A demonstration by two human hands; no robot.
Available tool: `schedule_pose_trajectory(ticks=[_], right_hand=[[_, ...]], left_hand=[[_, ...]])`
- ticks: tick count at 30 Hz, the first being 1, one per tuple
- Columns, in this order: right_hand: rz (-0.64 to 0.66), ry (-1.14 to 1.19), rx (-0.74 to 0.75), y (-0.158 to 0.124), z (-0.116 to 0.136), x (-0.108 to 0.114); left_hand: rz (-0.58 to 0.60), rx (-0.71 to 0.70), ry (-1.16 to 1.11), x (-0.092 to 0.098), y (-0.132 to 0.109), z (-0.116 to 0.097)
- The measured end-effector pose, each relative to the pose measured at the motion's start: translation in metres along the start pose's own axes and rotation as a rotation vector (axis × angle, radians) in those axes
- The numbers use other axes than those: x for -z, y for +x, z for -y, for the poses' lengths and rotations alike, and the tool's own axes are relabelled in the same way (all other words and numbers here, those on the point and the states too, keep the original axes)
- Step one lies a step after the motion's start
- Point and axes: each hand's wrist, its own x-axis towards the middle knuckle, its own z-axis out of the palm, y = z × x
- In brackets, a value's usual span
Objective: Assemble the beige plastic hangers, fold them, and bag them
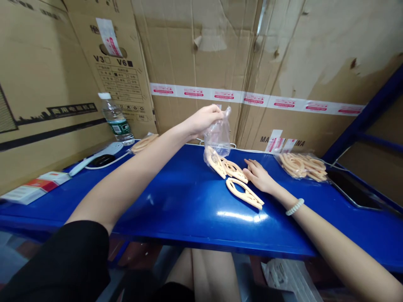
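Peach hangers [248, 196], left fingers [214, 109] pinching bag [219, 136], right fingers [253, 165] spread, empty, bottle [117, 119] far left, packed bundle [299, 164] right

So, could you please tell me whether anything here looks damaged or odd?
Yes, the cardboard behind the blue table looks damaged: its surface has tears and a peeling flap above the printed tape. The beige pieces by the right hand show no obvious damage.
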Motion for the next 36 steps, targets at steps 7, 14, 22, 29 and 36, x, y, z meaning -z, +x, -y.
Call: schedule_pose_trajectory(ticks=[7,14,22,29,36], right_hand=[[-0.018,0.013,0.005,0.0,-0.002,0.0],[-0.099,0.067,0.089,0.006,-0.003,0.001],[-0.178,0.098,0.144,0.008,0.002,0.014],[-0.216,0.132,0.086,0.001,-0.001,0.042],[-0.242,0.138,0.109,0.001,0.0,0.046]], left_hand=[[-0.102,-0.092,0.206,0.053,-0.003,-0.018],[-0.452,0.026,0.712,0.16,-0.001,0.002],[-0.721,0.35,0.961,0.221,-0.01,0.102],[-0.759,0.346,0.967,0.227,-0.004,0.116],[-0.761,0.096,1.124,0.211,-0.009,0.11]])
